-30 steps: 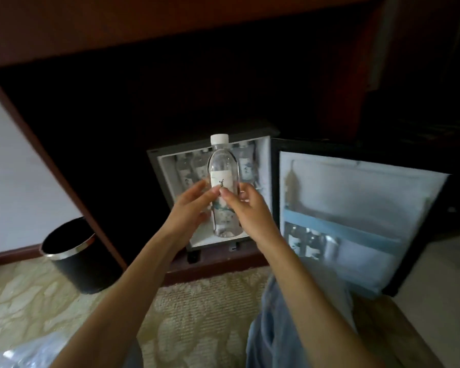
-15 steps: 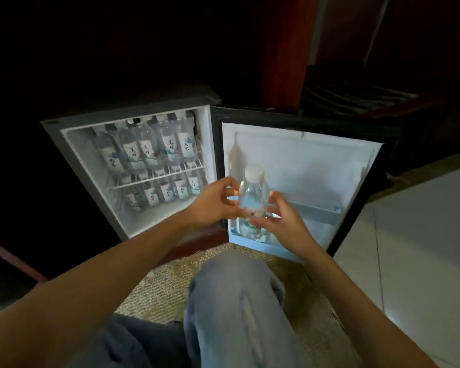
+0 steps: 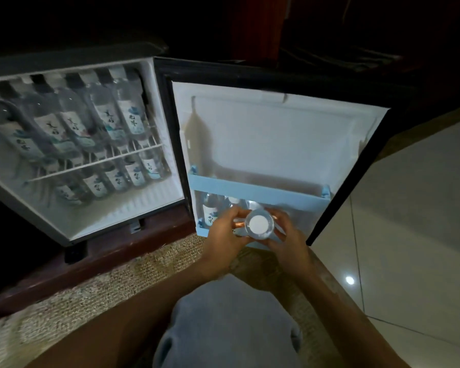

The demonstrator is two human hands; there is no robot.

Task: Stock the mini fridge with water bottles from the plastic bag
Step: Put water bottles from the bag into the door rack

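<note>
Both hands are on one bottle (image 3: 259,224), low and just right of center in the frame. The left hand (image 3: 225,239) and right hand (image 3: 286,241) curl round its sides, and you look straight down on the white cap. It's at the blue door shelf (image 3: 255,191), beside bottles already there (image 3: 210,211); can't tell if it's set down. The fridge (image 3: 144,205) at left has rows of bottles above and below the rack (image 3: 96,163).
</note>
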